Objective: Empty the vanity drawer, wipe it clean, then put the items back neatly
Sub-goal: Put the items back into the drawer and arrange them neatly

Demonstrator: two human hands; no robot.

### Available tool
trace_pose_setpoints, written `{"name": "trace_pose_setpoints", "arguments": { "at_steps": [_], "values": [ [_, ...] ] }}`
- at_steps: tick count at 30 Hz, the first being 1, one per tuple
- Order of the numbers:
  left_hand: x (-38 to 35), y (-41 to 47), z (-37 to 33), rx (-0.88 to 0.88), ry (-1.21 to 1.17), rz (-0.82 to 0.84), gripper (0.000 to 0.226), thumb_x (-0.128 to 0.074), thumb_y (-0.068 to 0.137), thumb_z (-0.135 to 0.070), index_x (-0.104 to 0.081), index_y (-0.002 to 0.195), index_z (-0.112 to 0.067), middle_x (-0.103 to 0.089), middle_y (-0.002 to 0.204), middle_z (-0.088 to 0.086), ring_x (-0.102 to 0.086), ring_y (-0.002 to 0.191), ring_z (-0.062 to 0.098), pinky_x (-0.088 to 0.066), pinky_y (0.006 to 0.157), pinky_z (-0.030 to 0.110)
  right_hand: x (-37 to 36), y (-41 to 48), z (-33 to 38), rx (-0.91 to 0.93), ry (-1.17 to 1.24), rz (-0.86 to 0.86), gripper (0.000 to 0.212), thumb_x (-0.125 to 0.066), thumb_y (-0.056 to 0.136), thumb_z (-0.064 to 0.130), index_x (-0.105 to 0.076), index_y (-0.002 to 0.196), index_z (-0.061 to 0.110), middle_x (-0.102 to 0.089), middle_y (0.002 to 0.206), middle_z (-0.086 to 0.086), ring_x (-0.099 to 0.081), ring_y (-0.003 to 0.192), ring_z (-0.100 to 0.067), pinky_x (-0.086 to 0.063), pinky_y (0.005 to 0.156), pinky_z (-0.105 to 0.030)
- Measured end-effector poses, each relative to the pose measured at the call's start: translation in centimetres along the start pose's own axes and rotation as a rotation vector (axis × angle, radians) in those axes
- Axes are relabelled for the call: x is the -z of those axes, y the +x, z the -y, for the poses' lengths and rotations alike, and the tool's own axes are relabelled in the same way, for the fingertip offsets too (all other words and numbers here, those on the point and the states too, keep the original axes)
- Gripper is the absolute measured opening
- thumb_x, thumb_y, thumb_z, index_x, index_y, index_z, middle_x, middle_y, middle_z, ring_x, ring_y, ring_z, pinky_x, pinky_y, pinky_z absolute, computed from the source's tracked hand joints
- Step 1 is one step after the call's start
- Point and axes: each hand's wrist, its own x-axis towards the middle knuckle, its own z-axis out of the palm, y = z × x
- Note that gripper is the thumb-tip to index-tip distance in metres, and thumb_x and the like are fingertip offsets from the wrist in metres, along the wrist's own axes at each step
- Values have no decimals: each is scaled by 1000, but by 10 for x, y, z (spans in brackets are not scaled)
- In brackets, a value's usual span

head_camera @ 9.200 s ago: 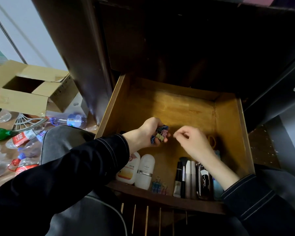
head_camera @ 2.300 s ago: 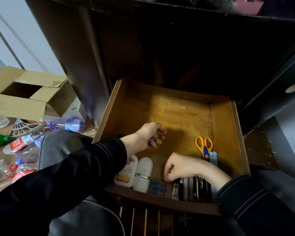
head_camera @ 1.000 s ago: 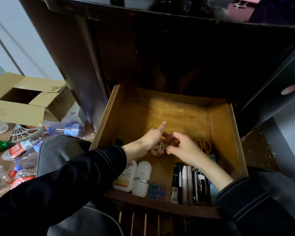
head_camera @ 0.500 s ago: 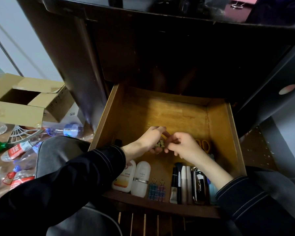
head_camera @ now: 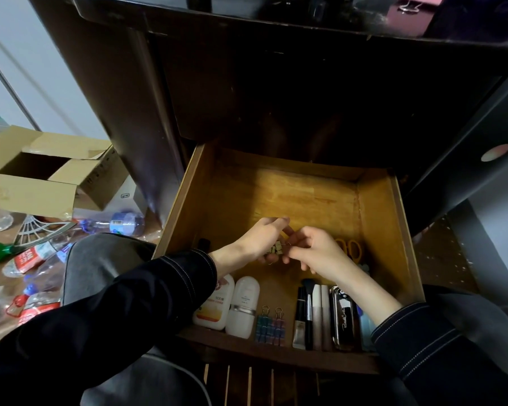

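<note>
Restocking looks nearly done, we judge: bottles [head_camera: 229, 306], binder clips [head_camera: 271, 328] and makeup [head_camera: 314, 315] line the front edge of the drawer [head_camera: 188, 206]. Mid-drawer, our left hand [head_camera: 260, 240] grips loose clips [head_camera: 276, 249]; our right hand [head_camera: 314, 252] pinches one.

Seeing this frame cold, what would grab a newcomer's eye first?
Both hands meet mid-drawer: the left hand grips a bunch of binder clips and the right hand pinches at it. A tidy row of toiletries lines the front of the wooden drawer; a cardboard box and plastic bottles litter the floor at left.
</note>
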Motion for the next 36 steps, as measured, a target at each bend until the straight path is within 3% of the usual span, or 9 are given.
{"name": "trace_pose_setpoints", "arguments": {
  "at_steps": [5, 9, 12, 16, 20, 25, 36],
  "values": [
    [0, 2, 0, -6, 14, -23, 51, -32, 106, -49, -63, 115, -9, -64, 101, 13, -43, 38, 11, -27, 43, 18, 0, -2, 3, -26, 22, -3, 10, -65, 86, 10, -64, 96, 13, -68, 67, 3, -53, 52, -9, -38, 43, -21],
    [3, 6, 2, -48, 35, -134, 50, -36, 106, -45, -68, 105, -8, -61, 90, 15, -39, 36, 13, -27, 37, 18, 3, -2, 2, -19, 88, -34, 3, -65, 89, 13, -67, 91, 13, -61, 64, 3, -53, 51, -8, -39, 45, -22],
    [12, 11, 6, 11, 21, -223, 40, -42, 105, -31, -67, 99, -1, -66, 81, 13, -39, 34, 13, -28, 40, 20, 2, 1, -3, -11, 15, -47, 1, -69, 86, 16, -70, 86, 17, -65, 63, 6, -54, 48, -2, -39, 44, -18],
    [16, 10, 6, 44, -58, -223, 28, -45, 100, -20, -64, 88, -4, -64, 66, 6, -35, 33, 12, -21, 41, 18, -10, 0, -11, 10, -243, 147, 8, -71, 82, 14, -71, 79, 22, -68, 59, 7, -60, 53, 2, -44, 53, -21],
    [11, 11, 6, 47, -49, -192, 22, -47, 96, -14, -65, 91, -3, -64, 68, 8, -35, 35, 13, -19, 42, 20, -23, -3, -17, 32, -340, 303, 4, -72, 80, 19, -74, 81, 15, -74, 73, -6, -62, 60, -7, -50, 62, -33],
    [11, 11, 6, 38, -33, -193, 24, -46, 96, -12, -66, 95, 1, -64, 69, 9, -35, 35, 13, -20, 40, 18, -31, -5, -15, 43, -404, 383, 13, -73, 81, 21, -74, 84, 9, -68, 68, 0, -52, 57, -6, -39, 58, -30],
    [11, 12, 7, 32, -39, -181, 22, -48, 95, -12, -67, 93, -1, -64, 68, 8, -35, 35, 13, -20, 40, 17, -39, -11, -10, 30, -399, 430, 19, -70, 82, 19, -71, 86, 1, -61, 68, -4, -50, 61, -13, -36, 59, -33]
  ]
}}
